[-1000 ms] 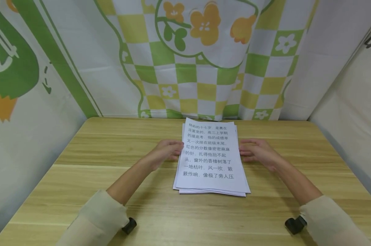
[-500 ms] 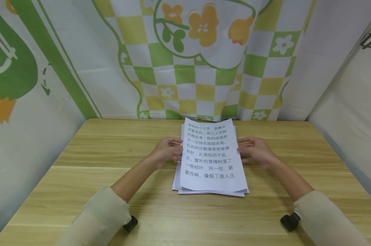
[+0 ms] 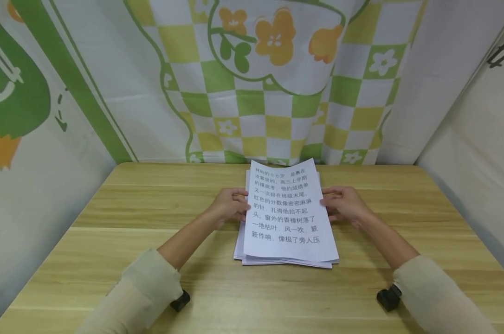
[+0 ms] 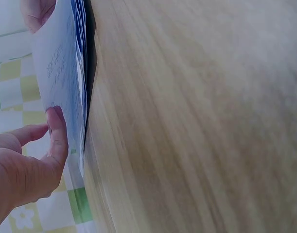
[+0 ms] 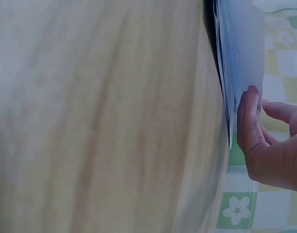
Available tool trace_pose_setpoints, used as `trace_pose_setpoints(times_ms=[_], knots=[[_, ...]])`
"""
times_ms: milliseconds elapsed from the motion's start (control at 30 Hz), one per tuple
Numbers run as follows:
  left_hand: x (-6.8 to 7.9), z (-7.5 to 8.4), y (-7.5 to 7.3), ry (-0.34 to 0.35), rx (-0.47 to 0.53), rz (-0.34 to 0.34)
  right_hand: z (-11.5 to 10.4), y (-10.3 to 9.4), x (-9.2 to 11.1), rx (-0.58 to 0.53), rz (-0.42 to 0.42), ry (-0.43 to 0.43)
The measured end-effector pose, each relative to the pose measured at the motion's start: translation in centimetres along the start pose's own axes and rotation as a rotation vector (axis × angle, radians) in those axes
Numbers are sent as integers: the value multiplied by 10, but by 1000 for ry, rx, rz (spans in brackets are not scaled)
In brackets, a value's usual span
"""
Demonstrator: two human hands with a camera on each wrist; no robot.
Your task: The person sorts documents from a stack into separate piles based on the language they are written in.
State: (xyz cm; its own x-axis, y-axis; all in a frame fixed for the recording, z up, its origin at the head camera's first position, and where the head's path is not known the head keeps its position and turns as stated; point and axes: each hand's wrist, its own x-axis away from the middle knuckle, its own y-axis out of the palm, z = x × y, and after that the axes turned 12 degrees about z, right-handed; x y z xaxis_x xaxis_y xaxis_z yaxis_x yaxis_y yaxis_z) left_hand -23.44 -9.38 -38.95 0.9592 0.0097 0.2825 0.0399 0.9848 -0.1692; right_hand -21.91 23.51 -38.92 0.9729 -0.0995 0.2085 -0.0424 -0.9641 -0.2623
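A top sheet of paper point(image 3: 283, 250) with printed Chinese text lies over a stack of papers point(image 3: 240, 248) in the middle of the table. Its side edges curl up, and its far corners rise off the stack. My left hand point(image 3: 228, 205) pinches the left edge, with finger and thumb point(image 4: 56, 141) at the paper in the left wrist view. On the opposite side my right hand point(image 3: 345, 204) pinches the right edge; the right wrist view shows its fingers point(image 5: 251, 119) bent at the sheet. Lower pages sit slightly askew under it.
The wooden table point(image 3: 151, 195) reaches back to a checked, flowered curtain point(image 3: 252, 106). White printed cloth walls point(image 3: 85, 134) stand on the left and right. Black wrist straps point(image 3: 389, 298) show beneath both beige sleeves point(image 3: 147, 287).
Both hands have closed in on the top sheet's sides. The sheet has shifted slightly against the stack, and its edges and far corners curve up more.
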Motion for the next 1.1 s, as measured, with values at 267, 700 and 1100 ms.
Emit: trace_pose_setpoints(times_ms=[267, 700, 1100], knots=[[-5, -2, -1, -8, -41, -16, 3, 5, -7, 15, -7, -15], [-6, 0, -12, 33, -26, 30, -3, 9, -9, -14, -33, -3], [-2, -1, -44, 96, -24, 69, -14, 23, -5, -80, -88, -10]])
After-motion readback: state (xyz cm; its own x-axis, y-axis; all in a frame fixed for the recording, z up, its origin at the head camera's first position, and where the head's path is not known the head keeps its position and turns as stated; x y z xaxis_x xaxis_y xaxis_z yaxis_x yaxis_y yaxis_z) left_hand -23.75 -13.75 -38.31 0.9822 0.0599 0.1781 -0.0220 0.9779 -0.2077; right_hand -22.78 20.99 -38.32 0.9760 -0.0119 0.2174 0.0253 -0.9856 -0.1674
